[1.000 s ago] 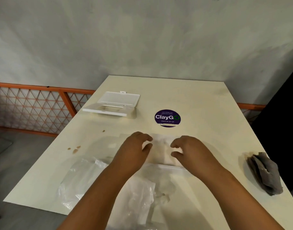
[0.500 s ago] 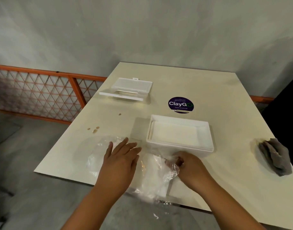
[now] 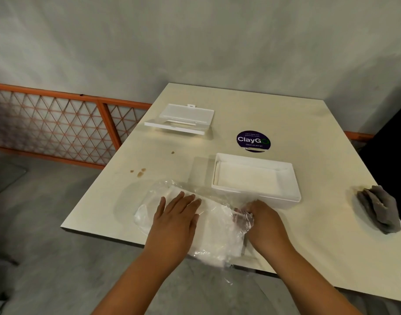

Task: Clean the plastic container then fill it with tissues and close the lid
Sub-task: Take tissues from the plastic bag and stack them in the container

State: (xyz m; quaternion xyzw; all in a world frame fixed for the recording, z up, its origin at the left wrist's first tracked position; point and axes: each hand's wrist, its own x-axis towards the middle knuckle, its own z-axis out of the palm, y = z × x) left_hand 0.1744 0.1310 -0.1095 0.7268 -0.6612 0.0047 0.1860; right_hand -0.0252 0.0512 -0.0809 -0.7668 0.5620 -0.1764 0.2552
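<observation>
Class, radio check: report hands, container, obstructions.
Left hand flat on tissue pack; right hand pinching its wrapper. Container open, lid off, far side. Nothing blocking.

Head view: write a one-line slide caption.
Left hand presses flat on the plastic tissue pack while the right hand pinches its wrapper, beside the open white container.

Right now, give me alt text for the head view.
Left hand lies flat on a clear plastic pack of white tissues at the beige table's near edge; right hand pinches its wrapper. Beyond sit the open white plastic container, its lid and a grey cloth.
</observation>
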